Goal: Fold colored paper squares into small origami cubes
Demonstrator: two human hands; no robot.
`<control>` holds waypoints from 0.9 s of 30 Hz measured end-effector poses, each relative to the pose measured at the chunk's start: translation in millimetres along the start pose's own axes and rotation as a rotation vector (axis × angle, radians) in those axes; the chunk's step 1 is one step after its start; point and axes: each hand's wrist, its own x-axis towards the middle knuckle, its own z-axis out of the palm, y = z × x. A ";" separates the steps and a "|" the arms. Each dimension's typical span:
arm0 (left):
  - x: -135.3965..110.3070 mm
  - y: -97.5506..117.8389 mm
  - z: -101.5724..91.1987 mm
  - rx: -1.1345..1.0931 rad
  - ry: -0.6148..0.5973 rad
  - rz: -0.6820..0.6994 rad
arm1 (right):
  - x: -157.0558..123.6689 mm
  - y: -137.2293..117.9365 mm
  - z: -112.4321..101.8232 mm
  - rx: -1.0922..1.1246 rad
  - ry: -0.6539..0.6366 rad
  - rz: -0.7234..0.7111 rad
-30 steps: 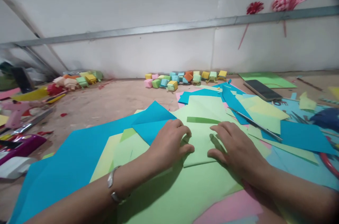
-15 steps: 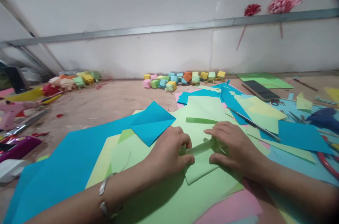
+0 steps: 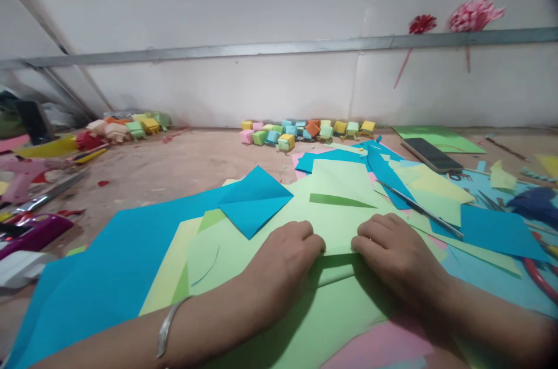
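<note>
Both my hands pinch a small light green sheet of paper (image 3: 337, 264) by its two sides, its edge bent along a crease between them. My left hand (image 3: 294, 261), with a silver bangle on the wrist, has its fingers curled at the left end. Curled at the right end is my right hand (image 3: 392, 255); the thumbs are mostly hidden. Under the piece lies a larger green sheet (image 3: 279, 334). A creased blue square (image 3: 256, 200) rests beyond my left hand. Just past the crease lies another pale green sheet (image 3: 340, 177) with a darker green strip.
Small folded paper cubes (image 3: 285, 142) in several colours line the wall. On the right are a pen (image 3: 421, 209), a phone (image 3: 429, 154) and red-handled scissors (image 3: 538, 276). A pink glue gun (image 3: 26, 174) and a purple tool (image 3: 35, 235) lie at left.
My fingers have curled over the green paper and closed nearer its edge. The paper has turned from slanted to nearly level, with its near flap now folded out of sight.
</note>
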 end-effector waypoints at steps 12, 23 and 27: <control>0.1 10.6 -5.3 0.247 -0.061 0.170 | -10.6 -15.9 -9.0 -0.131 -0.100 -0.099; -6.1 5.5 -10.3 -0.293 0.114 0.078 | -4.8 -10.4 -8.7 -0.192 0.049 -0.271; 0.0 1.5 -12.3 -0.837 0.298 -0.233 | 3.0 14.0 -8.9 -0.182 0.156 -0.052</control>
